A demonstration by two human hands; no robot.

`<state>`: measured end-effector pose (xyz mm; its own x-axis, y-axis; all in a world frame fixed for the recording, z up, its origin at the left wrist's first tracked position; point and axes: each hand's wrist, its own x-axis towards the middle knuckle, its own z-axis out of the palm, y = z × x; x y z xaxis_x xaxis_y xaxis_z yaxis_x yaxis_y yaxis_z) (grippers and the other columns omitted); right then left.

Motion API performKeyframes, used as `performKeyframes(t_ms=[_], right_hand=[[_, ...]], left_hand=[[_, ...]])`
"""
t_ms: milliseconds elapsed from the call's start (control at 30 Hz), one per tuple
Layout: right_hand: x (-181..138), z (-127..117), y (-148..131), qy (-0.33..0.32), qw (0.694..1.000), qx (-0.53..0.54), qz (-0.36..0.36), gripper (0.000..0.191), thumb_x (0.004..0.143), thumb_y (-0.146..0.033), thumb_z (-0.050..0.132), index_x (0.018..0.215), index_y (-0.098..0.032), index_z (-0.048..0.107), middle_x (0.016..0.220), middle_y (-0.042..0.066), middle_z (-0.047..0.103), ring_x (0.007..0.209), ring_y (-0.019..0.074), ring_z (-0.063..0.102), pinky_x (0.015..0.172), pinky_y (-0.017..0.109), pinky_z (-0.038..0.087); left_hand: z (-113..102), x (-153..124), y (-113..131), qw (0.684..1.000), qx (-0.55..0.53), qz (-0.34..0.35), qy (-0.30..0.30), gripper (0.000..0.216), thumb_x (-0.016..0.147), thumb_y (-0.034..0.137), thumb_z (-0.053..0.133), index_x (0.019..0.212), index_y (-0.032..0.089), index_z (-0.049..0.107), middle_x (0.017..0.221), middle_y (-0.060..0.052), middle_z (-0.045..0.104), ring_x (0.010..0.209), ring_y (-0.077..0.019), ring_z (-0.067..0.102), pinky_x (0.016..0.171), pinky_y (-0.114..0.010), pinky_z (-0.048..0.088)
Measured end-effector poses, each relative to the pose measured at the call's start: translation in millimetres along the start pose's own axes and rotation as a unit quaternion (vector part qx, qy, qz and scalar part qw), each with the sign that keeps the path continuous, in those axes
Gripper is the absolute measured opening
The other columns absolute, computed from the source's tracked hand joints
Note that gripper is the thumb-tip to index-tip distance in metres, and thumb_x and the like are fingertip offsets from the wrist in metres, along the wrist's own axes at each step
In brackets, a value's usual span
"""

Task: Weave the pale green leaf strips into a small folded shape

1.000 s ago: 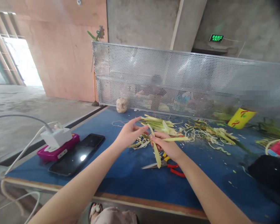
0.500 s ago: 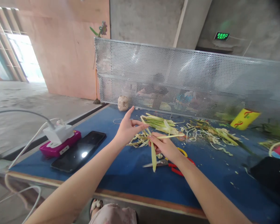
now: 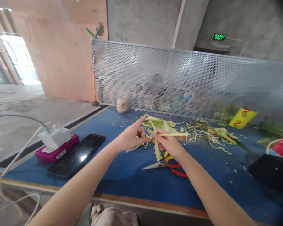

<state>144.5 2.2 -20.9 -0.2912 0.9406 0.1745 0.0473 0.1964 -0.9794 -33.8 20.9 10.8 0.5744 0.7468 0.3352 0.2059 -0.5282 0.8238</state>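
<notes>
Pale green leaf strips [image 3: 157, 152] cross above the middle of the blue table [image 3: 122, 179], pinched at the crossing by the right hand's [image 3: 169, 145] thumb and fingers; the left hand [image 3: 133, 135] curls in beside them, though whether it grips I cannot tell. A firm pinch right at the crossing, strips flat and clear of the nearer scissors [image 3: 164, 163], would serve best.
</notes>
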Motion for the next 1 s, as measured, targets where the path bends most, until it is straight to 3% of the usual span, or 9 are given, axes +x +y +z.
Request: performKeyframes(t_ms=[200, 333, 433, 533, 667, 833, 1000], right_hand=[[2, -3, 2, -0.012, 0.999, 0.022, 0.042, 0.031, 0.073, -0.052, 0.053, 0.076, -0.021, 0.050, 0.049, -0.008, 0.033, 0.038, 0.0049, 0.023, 0.038, 0.019, 0.014], [2, 0, 2, -0.036, 0.993, 0.091, 0.063, 0.033, 0.076, -0.055, 0.047, 0.082, -0.023, 0.046, 0.054, -0.004, 0.046, 0.039, 0.0059, 0.029, 0.039, 0.020, 0.016], [0, 5, 2, -0.020, 0.998, 0.061, 0.029, 0.030, 0.075, -0.053, 0.049, 0.083, -0.024, 0.044, 0.055, -0.004, 0.047, 0.040, 0.0082, 0.037, 0.039, 0.021, 0.021], [-1, 11, 2, -0.009, 1.000, 0.022, 0.001, 0.028, 0.076, -0.051, 0.050, 0.082, -0.025, 0.044, 0.056, -0.005, 0.045, 0.046, 0.0104, 0.044, 0.041, 0.022, 0.026], [-1, 10, 3, 0.012, 1.000, -0.002, -0.009, 0.028, 0.079, -0.053, 0.044, 0.083, -0.025, 0.040, 0.051, -0.007, 0.043, 0.039, 0.0098, 0.039, 0.038, 0.022, 0.026], [1, 3, -1, 0.061, 0.991, -0.097, -0.069, 0.024, 0.082, -0.047, 0.042, 0.082, -0.023, 0.045, 0.051, -0.005, 0.046, 0.040, 0.0103, 0.039, 0.040, 0.023, 0.026], [-3, 5, -7, 0.091, 0.981, -0.132, -0.111, 0.017, 0.080, -0.037, 0.048, 0.074, -0.022, 0.050, 0.056, -0.003, 0.047, 0.046, 0.0110, 0.042, 0.045, 0.024, 0.031]], left_hand=[[-1, -2, -2, 1.000, 0.015, -0.010, -0.003, 0.076, 0.071, 0.027, 0.058, 0.134, 0.013, 0.018, 0.059, 0.007, 0.048, 0.056, -0.0098, 0.048, 0.058, -0.026, 0.041], [6, -3, -2, 0.999, -0.026, -0.017, 0.010, 0.081, 0.072, 0.022, 0.055, 0.137, 0.014, 0.006, 0.075, 0.001, 0.053, 0.057, -0.0082, 0.048, 0.052, -0.023, 0.039], [13, -4, -1, 0.997, -0.064, -0.020, 0.029, 0.091, 0.070, 0.021, 0.057, 0.138, 0.022, -0.004, 0.096, -0.006, 0.052, 0.056, -0.0059, 0.047, 0.048, -0.022, 0.039], [16, -2, -1, 0.996, -0.075, -0.010, 0.051, 0.094, 0.067, 0.024, 0.063, 0.138, 0.025, 0.001, 0.106, -0.009, 0.052, 0.056, -0.0055, 0.048, 0.050, -0.023, 0.041], [18, 1, -1, 0.994, -0.085, -0.009, 0.067, 0.086, 0.069, 0.022, 0.061, 0.137, 0.022, 0.009, 0.098, -0.009, 0.059, 0.052, -0.0056, 0.047, 0.047, -0.022, 0.041], [19, 1, -1, 0.989, -0.102, -0.009, 0.102, 0.094, 0.067, 0.018, 0.063, 0.138, 0.023, 0.001, 0.084, -0.004, 0.061, 0.055, -0.0070, 0.051, 0.049, -0.021, 0.042], [22, 1, -3, 0.978, -0.156, -0.070, 0.119, 0.107, 0.064, 0.021, 0.068, 0.137, 0.024, -0.010, 0.100, -0.009, 0.057, 0.050, -0.0052, 0.050, 0.042, -0.021, 0.041]])
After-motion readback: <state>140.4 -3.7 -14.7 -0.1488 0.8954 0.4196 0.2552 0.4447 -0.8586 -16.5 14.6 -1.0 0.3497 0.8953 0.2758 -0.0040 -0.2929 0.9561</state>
